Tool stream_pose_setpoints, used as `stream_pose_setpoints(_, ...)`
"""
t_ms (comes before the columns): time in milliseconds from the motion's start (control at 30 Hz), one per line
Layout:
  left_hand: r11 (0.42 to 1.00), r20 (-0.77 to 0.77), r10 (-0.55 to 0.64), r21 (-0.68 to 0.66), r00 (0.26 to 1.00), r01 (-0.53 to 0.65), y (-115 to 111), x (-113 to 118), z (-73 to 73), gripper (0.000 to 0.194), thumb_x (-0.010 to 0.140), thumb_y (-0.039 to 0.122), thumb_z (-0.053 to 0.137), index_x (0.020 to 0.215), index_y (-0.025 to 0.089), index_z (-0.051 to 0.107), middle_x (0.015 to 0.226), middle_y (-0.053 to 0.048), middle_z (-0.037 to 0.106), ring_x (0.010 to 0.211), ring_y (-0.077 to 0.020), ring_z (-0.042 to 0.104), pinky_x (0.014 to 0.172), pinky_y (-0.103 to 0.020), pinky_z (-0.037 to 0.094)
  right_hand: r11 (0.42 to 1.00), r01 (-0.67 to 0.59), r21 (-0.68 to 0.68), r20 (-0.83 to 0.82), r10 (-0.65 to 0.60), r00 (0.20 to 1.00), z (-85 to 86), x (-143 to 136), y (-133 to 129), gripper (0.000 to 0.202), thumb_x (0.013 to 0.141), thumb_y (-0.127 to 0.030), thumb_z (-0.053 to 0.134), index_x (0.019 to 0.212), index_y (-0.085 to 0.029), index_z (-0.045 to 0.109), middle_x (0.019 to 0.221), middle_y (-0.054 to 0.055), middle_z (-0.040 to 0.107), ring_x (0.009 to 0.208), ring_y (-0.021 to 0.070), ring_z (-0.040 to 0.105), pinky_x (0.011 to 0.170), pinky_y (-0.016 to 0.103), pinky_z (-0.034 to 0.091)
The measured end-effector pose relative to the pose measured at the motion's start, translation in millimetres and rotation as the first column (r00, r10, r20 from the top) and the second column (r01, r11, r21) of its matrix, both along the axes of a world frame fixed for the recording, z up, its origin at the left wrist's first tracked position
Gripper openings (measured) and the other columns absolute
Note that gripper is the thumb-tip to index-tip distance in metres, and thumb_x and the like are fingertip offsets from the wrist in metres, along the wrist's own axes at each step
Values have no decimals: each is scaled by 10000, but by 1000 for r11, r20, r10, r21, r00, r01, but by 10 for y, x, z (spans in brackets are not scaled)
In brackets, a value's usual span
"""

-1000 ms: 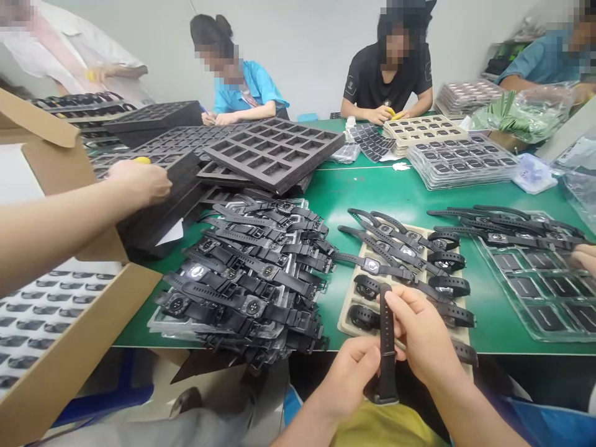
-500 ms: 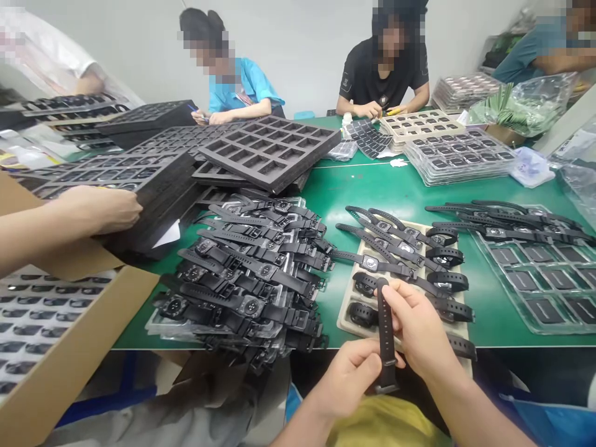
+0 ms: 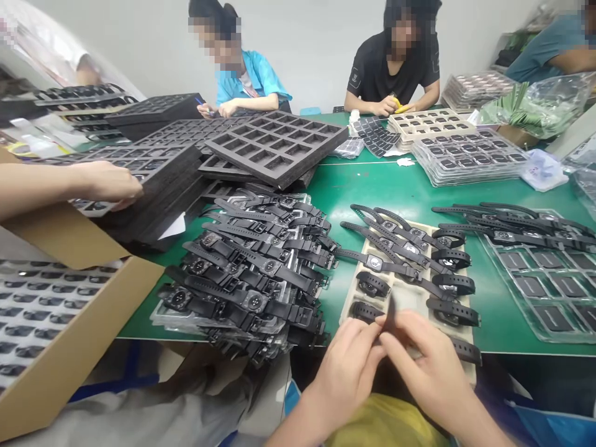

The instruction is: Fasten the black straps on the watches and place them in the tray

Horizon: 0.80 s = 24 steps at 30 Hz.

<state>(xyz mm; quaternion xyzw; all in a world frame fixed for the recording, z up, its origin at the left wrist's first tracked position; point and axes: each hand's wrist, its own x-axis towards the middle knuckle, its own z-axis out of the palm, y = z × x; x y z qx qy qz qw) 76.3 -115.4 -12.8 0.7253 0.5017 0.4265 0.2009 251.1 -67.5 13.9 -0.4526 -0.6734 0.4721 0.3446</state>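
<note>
A black smartwatch (image 3: 391,308) is pinched between my two hands at the front edge of the table, with only a narrow part of its strap showing. My left hand (image 3: 352,355) closes on it from the left and my right hand (image 3: 421,347) from the right; the rest of the watch is hidden by my fingers. Just beyond my hands lies a cream tray (image 3: 416,297). Along its right side sit several watches with closed straps (image 3: 451,284), and other watches (image 3: 374,263) lie stretched out across its far part.
Left of the cream tray rises a heap of black watches (image 3: 256,301) on clear trays. A clear tray (image 3: 531,285) of black pieces lies right. Behind are black foam trays (image 3: 279,146). A co-worker's hand (image 3: 107,183) reaches over foam trays, above a cardboard box (image 3: 88,335).
My hands have come together around the watch, and its strap has turned from upright and visible to mostly hidden. The co-worker's hand at left has shifted slightly. The view has moved a little.
</note>
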Motion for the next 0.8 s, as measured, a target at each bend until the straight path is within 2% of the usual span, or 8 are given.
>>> stream_pose_setpoints(100,995,12,-28,93,1000,26,-4,1,72,395,1085,224,487,1471,143,511,1127,-151,727,1002,-240,687,891,-365,609,964,104,-246,-154,-145,977,-24,-3,-26,314,973,-524,696,1004,-228,797,846,63,727,733,224,689,658,317,586)
stream_pose_setpoints(167,987,33,-24,163,999,18,1,8,102,335,1063,171,516,1395,146,550,1083,-132,737,963,-225,689,873,-351,609,912,112,-395,-261,-228,938,-16,-25,-22,364,932,-566,748,1001,-211,786,766,38,722,641,188,668,596,279,573)
stream_pose_setpoints(233,971,27,11,240,1000,-17,7,17,105,254,1039,106,532,1276,145,615,994,-107,739,871,-202,676,805,-327,605,886,84,-457,-331,-257,908,4,-49,-13,383,904,-578,783,940,-196,777,700,23,716,594,161,651,585,253,563)
stream_pose_setpoints(300,950,-3,54,308,999,-51,11,27,86,231,1022,67,543,1214,133,655,965,-107,738,828,-193,665,759,-318,598,879,70,-472,-353,-262,898,25,-67,-9,401,894,-584,794,863,-186,763,661,20,708,571,151,640,584,246,555)
stream_pose_setpoints(433,913,-56,111,401,992,-79,14,43,41,246,1015,67,564,1227,114,680,965,-116,745,805,-193,670,702,-313,590,894,62,-444,-332,-228,915,52,-94,-24,460,891,-612,781,732,-183,730,639,26,687,574,162,630,585,262,542)
stream_pose_setpoints(567,909,-107,132,409,985,-77,28,44,42,241,1018,75,559,1215,123,689,919,-106,753,766,-194,689,646,-310,577,914,112,-390,-289,-237,928,73,-111,-41,481,886,-630,773,688,-196,717,616,21,664,590,178,617,596,277,532)
stream_pose_setpoints(800,908,-126,136,413,983,-72,39,41,54,240,1013,74,561,1220,95,680,930,-134,771,795,-217,715,672,-336,597,919,172,-356,-251,-271,929,75,-106,-46,463,883,-641,766,718,-209,733,651,15,669,602,180,605,605,282,527)
